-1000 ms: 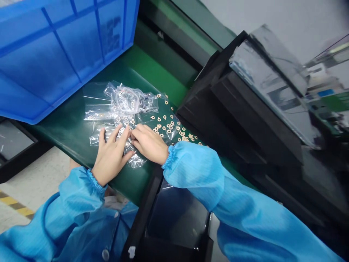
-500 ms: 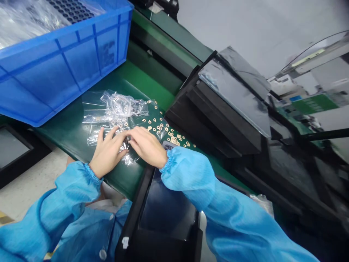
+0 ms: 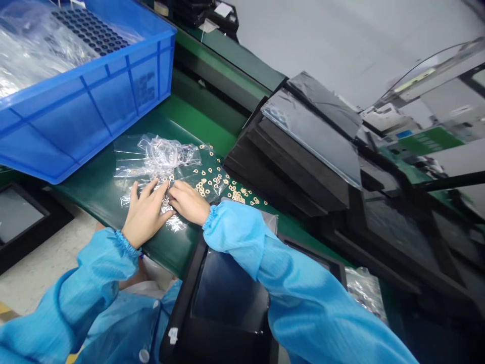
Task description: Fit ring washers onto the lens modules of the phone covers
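Note:
A crumpled clear plastic bag (image 3: 166, 154) lies on the green table (image 3: 94, 177), with small parts inside or under it that are too small to make out. My left hand (image 3: 146, 212) rests on the near part of the plastic, fingers spread. Close beside it, my right hand (image 3: 187, 202) has its fingers curled down at the plastic; what they pinch, if anything, is hidden. Several small tan rings (image 3: 238, 193) are scattered to the right of the bag. Below my right sleeve lies a black-framed panel (image 3: 227, 293).
At the upper left stands a blue crate (image 3: 121, 96) holding plastic bags and a black tray with holes (image 3: 93, 30). Stacked black foam-like blocks (image 3: 284, 162) are at the right. Another dark frame (image 3: 22, 217) is at the far left.
My right hand has drawn back slightly left, its fingers more curled. My left hand has hardly moved. The view has shifted a little, showing more of the crate's inside.

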A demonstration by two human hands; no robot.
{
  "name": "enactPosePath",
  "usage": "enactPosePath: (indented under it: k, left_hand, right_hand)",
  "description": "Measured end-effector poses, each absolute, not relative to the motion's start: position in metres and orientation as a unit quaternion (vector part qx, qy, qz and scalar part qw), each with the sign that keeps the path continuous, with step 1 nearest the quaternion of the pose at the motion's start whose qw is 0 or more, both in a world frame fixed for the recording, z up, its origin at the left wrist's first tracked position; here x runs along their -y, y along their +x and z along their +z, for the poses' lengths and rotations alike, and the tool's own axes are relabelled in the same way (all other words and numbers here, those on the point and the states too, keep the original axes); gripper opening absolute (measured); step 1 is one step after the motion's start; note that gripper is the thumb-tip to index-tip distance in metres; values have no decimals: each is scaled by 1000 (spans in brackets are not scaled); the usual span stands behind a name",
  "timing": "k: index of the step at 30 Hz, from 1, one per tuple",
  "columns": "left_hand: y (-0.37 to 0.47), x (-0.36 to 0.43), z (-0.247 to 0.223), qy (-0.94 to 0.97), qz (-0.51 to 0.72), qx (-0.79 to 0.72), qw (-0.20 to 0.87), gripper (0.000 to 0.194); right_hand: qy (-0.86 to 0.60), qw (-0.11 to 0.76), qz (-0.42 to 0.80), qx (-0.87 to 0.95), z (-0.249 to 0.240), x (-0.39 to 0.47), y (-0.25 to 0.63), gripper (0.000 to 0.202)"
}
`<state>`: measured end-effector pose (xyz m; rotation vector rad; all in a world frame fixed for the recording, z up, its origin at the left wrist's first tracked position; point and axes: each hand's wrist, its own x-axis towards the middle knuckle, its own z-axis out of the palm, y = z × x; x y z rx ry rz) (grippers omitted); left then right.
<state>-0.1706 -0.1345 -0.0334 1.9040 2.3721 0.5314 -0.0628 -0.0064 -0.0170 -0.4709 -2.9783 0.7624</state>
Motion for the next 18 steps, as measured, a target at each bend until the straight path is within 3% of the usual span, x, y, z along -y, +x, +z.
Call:
enactPosePath:
  k: [12,18]
  left_hand:
    - [-170,135,-29,613,214,-759,59,56]
    - [-166,138,-14,601,304,-733,99,35]
  right_hand:
    - [-151,6,289,945,-6,-3,-75,15]
    - [-165,88,348,919,32,8,-33,11]
